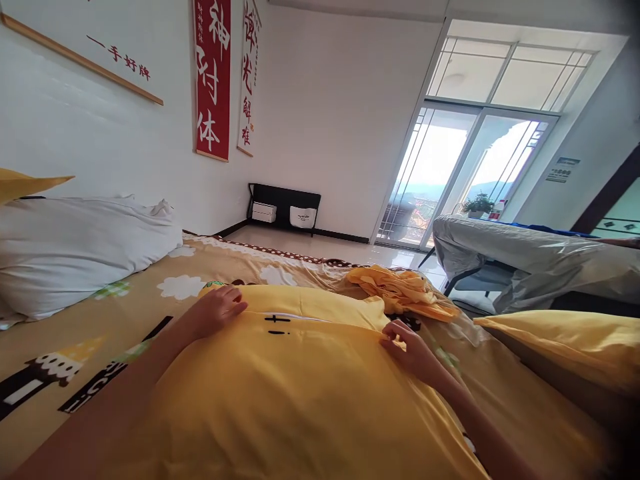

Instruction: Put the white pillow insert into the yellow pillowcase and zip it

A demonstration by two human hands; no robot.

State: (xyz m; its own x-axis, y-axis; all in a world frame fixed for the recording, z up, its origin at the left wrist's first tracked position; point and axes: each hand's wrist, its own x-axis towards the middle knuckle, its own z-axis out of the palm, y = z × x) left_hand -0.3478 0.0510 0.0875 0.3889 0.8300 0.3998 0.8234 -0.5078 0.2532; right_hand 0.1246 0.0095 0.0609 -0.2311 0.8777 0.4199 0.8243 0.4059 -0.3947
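Note:
A yellow pillowcase (290,380) lies before me on the bed, filled out as if over a pillow. Across its upper part runs an overlapping opening, where a thin strip of white (295,317) shows. Small black marks (277,325) are printed just below that opening. At the opening's left end, my left hand (219,312) has curled fingers closed on the yellow cloth. My right hand (407,347) pinches the pillowcase edge at the right end, thumb and forefinger together.
Crumpled yellow cloth (405,290) lies beyond the pillowcase. A white pillow (85,247) rests at left, another yellow pillow (575,337) at right. The patterned bedsheet (195,287) spreads beneath. Past the bed stand a covered table (520,247), a chair (480,283) and a low black rack (285,197).

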